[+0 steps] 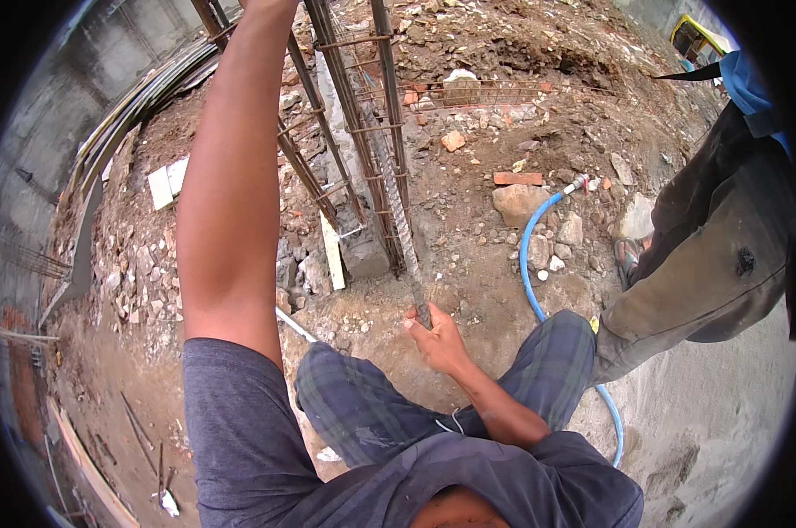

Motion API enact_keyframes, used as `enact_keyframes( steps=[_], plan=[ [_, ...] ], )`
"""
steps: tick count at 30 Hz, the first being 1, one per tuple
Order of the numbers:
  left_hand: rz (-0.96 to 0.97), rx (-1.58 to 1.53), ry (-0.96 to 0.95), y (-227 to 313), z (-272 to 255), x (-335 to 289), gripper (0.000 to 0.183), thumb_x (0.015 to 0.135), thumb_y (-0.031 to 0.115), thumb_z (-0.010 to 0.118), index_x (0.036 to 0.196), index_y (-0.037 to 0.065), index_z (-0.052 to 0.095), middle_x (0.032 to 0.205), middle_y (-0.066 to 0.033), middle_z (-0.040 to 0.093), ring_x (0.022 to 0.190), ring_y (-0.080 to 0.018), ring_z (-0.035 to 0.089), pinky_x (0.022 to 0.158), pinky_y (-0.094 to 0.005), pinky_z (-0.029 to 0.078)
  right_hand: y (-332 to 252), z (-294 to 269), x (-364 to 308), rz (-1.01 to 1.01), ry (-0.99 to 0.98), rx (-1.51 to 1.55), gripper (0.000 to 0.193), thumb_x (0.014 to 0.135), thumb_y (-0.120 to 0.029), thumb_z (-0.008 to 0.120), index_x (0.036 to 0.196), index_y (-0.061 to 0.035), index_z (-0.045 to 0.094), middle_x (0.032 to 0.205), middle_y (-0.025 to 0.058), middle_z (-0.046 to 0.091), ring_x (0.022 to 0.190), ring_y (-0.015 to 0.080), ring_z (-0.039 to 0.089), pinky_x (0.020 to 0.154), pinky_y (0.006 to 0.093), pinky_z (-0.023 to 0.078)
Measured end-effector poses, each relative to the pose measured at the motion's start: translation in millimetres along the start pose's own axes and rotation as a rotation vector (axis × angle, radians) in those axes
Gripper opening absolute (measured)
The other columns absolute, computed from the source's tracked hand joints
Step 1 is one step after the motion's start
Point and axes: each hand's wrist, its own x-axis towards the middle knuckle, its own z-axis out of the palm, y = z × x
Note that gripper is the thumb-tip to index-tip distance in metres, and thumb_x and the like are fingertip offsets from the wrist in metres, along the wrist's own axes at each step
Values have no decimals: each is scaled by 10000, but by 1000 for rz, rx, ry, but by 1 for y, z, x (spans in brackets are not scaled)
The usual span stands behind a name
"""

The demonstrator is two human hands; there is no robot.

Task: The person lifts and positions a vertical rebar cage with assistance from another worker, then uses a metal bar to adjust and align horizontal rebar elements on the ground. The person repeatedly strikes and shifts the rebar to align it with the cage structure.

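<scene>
**Rusty rebar held at a column cage on a rubble-strewn site**

Rust-brown ribbed steel bar (404, 231), running down alongside a rebar column cage (354, 106), gripped near its lower end by the right hand (437, 337). Fingers (413, 324) curled narrow and tight around the bar, thumb side up, knuckles toward the ground. Left arm stretched high along the cage; left hand (270, 5) cut off at the top edge, so impossible to tell how open or what held. Seemingly mid-step in fitting or steadying this bar against the cage's tied stirrups; next move likely calling for a firm hold low down and alignment with the upright bars. Plaid-trousered knees below. Blue hose (530, 264) curving over dirt and broken brick (518, 178) just to the right. Another person's trouser leg (706, 264) standing near, right side.
</scene>
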Motion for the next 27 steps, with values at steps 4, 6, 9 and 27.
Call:
enact_keyframes(
  steps=[4,6,9,27],
  plan=[
    [-7,-111,-33,-7,3,5,286,783,125,845,976,23,661,781,-85,690,693,-182,650,627,-349,521,-3,-56,6,-259,81,-342,249,1001,-197,657,1176,-29,597,769,22,616,639,85,514,583,311,424],
    [-30,-135,-38,-3,8,6,285,787,125,850,967,27,653,764,-71,679,669,-171,638,598,-345,510,15,-81,17,-303,179,-549,259,1005,-194,644,1180,-7,600,811,71,661,720,124,568,658,357,468],
    [-59,-91,-66,5,5,1,265,801,113,844,960,32,648,737,-55,665,618,-154,619,538,-333,491,-12,-59,10,-1,189,-807,255,1003,-196,645,1173,-8,613,862,101,672,751,143,591,687,366,475],
    [41,-326,-58,-14,6,16,217,808,36,799,972,3,661,778,-56,670,657,-154,612,571,-317,490,34,-34,28,-350,196,-411,129,989,-173,653,1018,-55,610,766,-15,576,668,69,484,616,267,414]
  ],
)
